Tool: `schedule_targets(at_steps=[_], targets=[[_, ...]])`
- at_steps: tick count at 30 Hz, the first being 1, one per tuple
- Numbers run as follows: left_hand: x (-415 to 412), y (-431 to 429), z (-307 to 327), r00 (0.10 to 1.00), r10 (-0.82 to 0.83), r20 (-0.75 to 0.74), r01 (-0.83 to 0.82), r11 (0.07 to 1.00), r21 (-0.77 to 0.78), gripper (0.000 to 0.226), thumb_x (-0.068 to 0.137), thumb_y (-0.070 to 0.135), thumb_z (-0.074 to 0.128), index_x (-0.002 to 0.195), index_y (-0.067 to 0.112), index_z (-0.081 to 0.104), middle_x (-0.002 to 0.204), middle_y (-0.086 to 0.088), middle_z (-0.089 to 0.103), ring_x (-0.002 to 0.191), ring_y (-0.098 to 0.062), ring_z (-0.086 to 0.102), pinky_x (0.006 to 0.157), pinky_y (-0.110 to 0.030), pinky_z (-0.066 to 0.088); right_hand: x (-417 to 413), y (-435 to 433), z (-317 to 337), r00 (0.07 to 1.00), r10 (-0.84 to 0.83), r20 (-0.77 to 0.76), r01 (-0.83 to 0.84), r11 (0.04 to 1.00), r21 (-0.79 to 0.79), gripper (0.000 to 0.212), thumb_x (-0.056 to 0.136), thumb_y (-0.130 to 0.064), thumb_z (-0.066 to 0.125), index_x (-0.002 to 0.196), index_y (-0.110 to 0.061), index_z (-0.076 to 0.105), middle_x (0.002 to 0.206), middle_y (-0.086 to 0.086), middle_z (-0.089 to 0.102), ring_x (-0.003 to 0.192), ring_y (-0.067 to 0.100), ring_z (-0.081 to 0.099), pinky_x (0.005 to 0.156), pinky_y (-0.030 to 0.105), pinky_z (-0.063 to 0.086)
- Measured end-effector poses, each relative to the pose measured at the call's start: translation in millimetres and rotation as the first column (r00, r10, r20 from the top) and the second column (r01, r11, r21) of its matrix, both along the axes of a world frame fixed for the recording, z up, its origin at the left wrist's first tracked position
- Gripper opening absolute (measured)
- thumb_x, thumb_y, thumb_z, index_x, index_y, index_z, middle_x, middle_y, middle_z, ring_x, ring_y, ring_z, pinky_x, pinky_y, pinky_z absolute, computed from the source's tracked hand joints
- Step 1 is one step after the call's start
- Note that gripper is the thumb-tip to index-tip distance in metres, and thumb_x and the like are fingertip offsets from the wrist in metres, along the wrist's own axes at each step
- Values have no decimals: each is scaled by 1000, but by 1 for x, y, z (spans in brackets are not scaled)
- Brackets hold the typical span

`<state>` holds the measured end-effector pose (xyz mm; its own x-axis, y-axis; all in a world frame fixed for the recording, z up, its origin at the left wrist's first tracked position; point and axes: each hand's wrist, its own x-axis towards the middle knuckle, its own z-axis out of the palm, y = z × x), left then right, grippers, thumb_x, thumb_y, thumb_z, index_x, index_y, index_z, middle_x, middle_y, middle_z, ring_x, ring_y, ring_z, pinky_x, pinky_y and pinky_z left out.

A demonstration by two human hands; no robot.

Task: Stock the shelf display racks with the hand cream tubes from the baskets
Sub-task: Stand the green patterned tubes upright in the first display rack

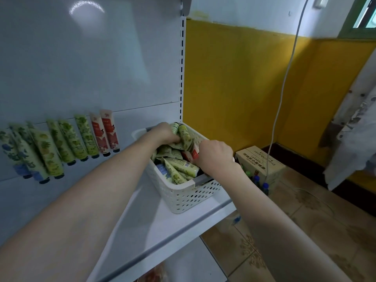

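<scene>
Left hand: inside the far end of the basket, fingers curled around two green tubes.
Held tubes: long axes near upright, dark caps up, crimped ends down in the pile.
Right hand: at the basket's right rim, closed over a red tube; grip itself hidden by the knuckles.
Basket: white, perforated, on the right end of the shelf; loose tubes inside lie crossed at mixed angles, mostly green, count not readable.
Displayed tubes: row against the back panel, caps down, long axes leaning; about nine visible, two red at right, the rest green or blue-green.
Shelf: white metal, slotted upright at right edge.
Room: yellow lower wall, tiled floor, one cardboard box by the wall, one white cable hanging.
</scene>
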<state>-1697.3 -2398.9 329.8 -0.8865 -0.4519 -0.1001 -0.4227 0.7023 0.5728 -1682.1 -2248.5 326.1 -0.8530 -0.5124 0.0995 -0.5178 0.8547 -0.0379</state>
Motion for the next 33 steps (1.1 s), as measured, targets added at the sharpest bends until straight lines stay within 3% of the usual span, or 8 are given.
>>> schedule_targets(at_steps=[6, 9, 14, 20, 24, 27, 30, 33], targets=[[-3, -6, -2, 996, 85, 12, -85, 979, 185, 63, 77, 31, 74, 130, 8, 48, 120, -15, 57, 107, -31, 57, 92, -38, 48, 0, 0, 0, 1000, 18, 6, -17, 999, -27, 30, 95, -39, 46, 82, -12, 43, 62, -1, 34, 73, 22, 45, 62, 29, 36], [-4, -5, 0, 994, 104, 22, -106, 972, 211, 52, 80, 23, 72, 123, 4, 50, 109, -15, 58, 97, -31, 58, 80, -36, 49, -3, 1, -3, 999, 12, 31, -10, 998, -69, 37, 94, -36, 48, 66, -13, 39, 61, -1, 35, 72, 23, 45, 59, 27, 34], [-1, -7, 5, 995, 84, 48, -88, 991, 105, 29, 83, 14, 67, 102, 3, 48, 84, -12, 50, 85, -30, 54, 71, -33, 45, -5, 0, -9, 999, -5, 44, 11, 990, -144, 40, 92, -39, 52, 63, -14, 39, 60, -1, 36, 67, 23, 45, 53, 25, 31], [0, -4, 7, 997, 72, 14, -73, 997, 39, 29, 83, 10, 66, 72, 6, 40, 74, -9, 44, 68, -23, 50, 62, -31, 43, -4, 3, -10, 996, -7, 94, 34, 957, -289, 48, 89, -41, 57, 56, -16, 32, 55, -2, 36, 50, 17, 37, 42, 24, 21], [5, -3, 13, 973, 156, -171, -119, 971, 209, 21, 81, 9, 66, 88, 2, 47, 79, -10, 48, 74, -25, 54, 59, -31, 46, -2, 8, -8, 990, -10, 138, 65, 914, -400, 40, 88, -33, 59, 59, -14, 38, 54, -2, 38, 46, 14, 34, 42, 25, 21], [19, -6, 21, 916, 216, -338, -76, 921, 382, 24, 77, 7, 69, 97, 2, 56, 96, -18, 61, 89, -34, 63, 78, -46, 55, -2, 10, -8, 989, -5, 147, 73, 883, -463, 16, 89, -23, 56, 83, -8, 53, 66, 1, 50, 59, 20, 48, 46, 28, 34], [43, -6, 33, 827, 248, -504, 28, 878, 478, 10, 77, 5, 68, 77, 6, 59, 89, -19, 64, 90, -37, 66, 81, -52, 54, 1, 12, -6, 984, 69, 166, 55, 761, -647, 14, 89, -24, 57, 93, -11, 53, 86, 7, 63, 77, 25, 61, 67, 42, 53], [76, 4, 44, 773, 333, -539, 137, 742, 656, 10, 86, 6, 63, 95, 4, 59, 83, -9, 62, 82, -26, 64, 78, -40, 55, 11, 12, 6, 976, 159, 147, 18, 617, -786, 19, 89, -25, 60, 100, -12, 53, 95, 5, 64, 83, 21, 63, 75, 40, 54]])
